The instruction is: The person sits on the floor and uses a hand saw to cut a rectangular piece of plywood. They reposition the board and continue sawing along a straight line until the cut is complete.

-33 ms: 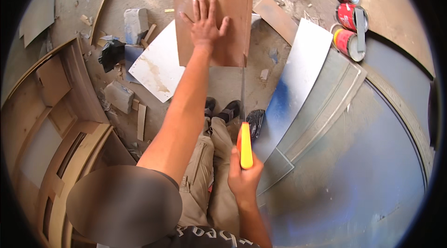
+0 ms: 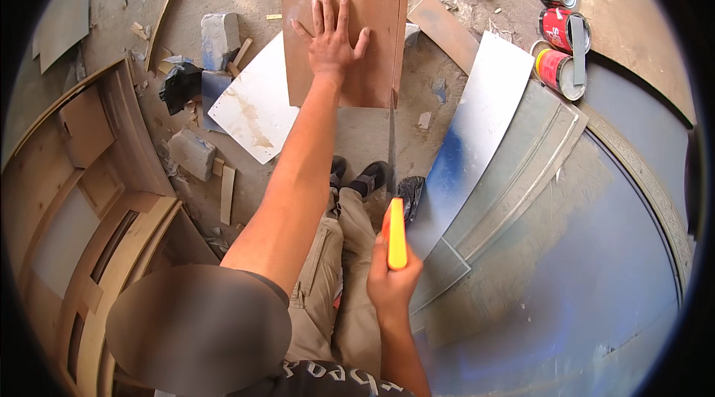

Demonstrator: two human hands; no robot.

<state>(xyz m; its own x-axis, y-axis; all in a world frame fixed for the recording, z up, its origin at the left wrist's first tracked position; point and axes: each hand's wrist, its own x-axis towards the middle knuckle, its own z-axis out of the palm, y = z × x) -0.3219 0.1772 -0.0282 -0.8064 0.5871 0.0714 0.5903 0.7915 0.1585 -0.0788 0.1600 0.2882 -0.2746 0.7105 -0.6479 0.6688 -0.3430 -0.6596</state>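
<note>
A flat reddish-brown wooden board (image 2: 328, 91) lies ahead of me, raised above the floor. My left hand (image 2: 332, 43) presses flat on it with the fingers spread. Closer to my body, my right hand (image 2: 393, 278) is wrapped round the yellow and orange handle of a handsaw (image 2: 398, 237). The saw's thin dark blade points away from me and meets the board's near edge, close to its right side. A cut line runs up the board from that place. What supports the board underneath is mostly hidden.
White panels (image 2: 249, 110) and a white-and-blue board (image 2: 477, 121) flank my feet. Concrete blocks (image 2: 192, 154) and scraps litter the floor at left, beside a wooden frame (image 2: 134, 144). Paint cans (image 2: 553, 69) stand at far right, above a large grey sheet (image 2: 581, 248).
The whole view has shifted very slightly. My left hand stays flat on the board, and my right hand keeps its hold on the handsaw.
</note>
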